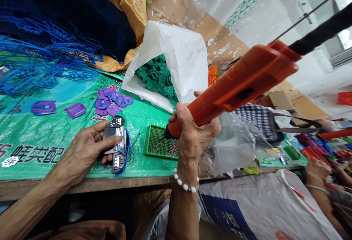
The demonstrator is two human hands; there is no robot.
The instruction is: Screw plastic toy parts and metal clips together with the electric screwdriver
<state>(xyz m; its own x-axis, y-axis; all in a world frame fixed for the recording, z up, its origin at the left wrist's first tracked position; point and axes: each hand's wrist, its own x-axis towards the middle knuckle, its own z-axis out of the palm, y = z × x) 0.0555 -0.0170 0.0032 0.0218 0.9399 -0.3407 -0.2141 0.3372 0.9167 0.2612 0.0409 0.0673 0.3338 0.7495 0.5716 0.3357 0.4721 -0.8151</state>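
My left hand (88,144) is closed around a small toy car (118,146) with grey and black plastic and a blue edge, held over the green sheet near the table's front edge. In my right hand (192,133) is a red electric screwdriver (233,82), slanting from upper right down to its black nose. Its bit points into a green tray (148,144) that holds many small screws (172,148). Whether the bit touches a screw I cannot tell. Purple plastic parts (112,100) lie in a loose pile behind the toy car.
Blue plastic frames (49,60) are heaped at the left beside a yellow sack (132,8). A white bag (189,56) of green parts stands behind the tray. Clear plastic (233,144) and a checked bag (255,120) lie to the right. A co-worker's hands (317,168) show at far right.
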